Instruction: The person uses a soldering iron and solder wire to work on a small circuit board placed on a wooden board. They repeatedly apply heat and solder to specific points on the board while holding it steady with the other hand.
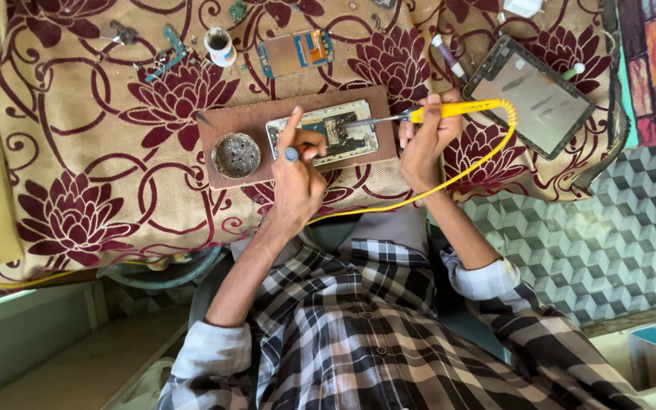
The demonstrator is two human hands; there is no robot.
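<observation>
Both hands work over an opened phone (333,134) lying on a wooden board (231,121), which shields the cloth-covered surface (93,175). Left hand (296,178) pinches a small part, pinning the phone steady; right hand (425,140) grips a yellow soldering iron (449,110), tip on the phone.

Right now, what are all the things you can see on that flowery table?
Flowered cloth: one, tan with maroon blooms, covering the table.
Brown wooden board: one, table centre.
Opened phone with bare circuit board: one, silver and dark, on the board.
Round grey metal tin: one, on the board's left end.
Yellow-handled soldering iron: one, tip on the phone, yellow cord trailing.
Second opened phone: one, tan, blue and orange, top centre.
Small white pot: one, beside it.
Dark-framed tablet: one, grey screen, right side.
Checked shirt: one, black and white, below.
Left hand: one, on the phone.
Right hand: one, gripping the iron.
</observation>
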